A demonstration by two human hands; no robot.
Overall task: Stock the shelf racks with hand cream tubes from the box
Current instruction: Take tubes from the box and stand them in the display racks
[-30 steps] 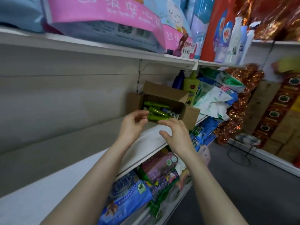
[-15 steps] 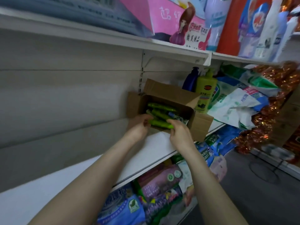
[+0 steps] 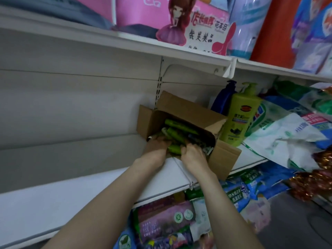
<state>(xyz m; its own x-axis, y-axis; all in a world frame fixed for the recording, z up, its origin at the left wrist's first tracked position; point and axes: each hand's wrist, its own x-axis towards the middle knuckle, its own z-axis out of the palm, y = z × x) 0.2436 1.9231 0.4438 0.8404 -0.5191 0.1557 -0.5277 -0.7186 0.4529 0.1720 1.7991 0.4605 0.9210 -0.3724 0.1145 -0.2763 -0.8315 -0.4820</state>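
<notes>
**Both hands now deeper in the box (image 3: 186, 110)**

Since half a second ago both hands have moved forward into the open mouth of the box, and the view has come nearer to it. The cardboard box lies on its side on the white shelf (image 3: 80, 191), with its opening turned toward the person and its flaps spread out. Its back is against the rear panel of the rack.

The green hand cream tubes (image 3: 177, 125) lie in a loose heap inside the box, pointing in different directions. One near tube (image 3: 173, 149) lies across the front edge of the opening, between the two hands.

The left hand (image 3: 158, 144) has its fingers curled down over the left end of this tube, and its fingertips are hidden. The right hand (image 3: 193, 153) has its fingers curled round the right end, with the knuckles turned up. Both forearms reach up from the bottom of the view.

Just beside the box on the right stands a green pump bottle (image 3: 240, 119), with a blue bottle (image 3: 222, 101) behind it. White and green bags (image 3: 287, 139) lie further right on the same shelf. On the upper shelf (image 3: 107, 38) stands a pink pack (image 3: 143, 11). Purple and blue packs (image 3: 161, 218) fill the shelf below.
</notes>
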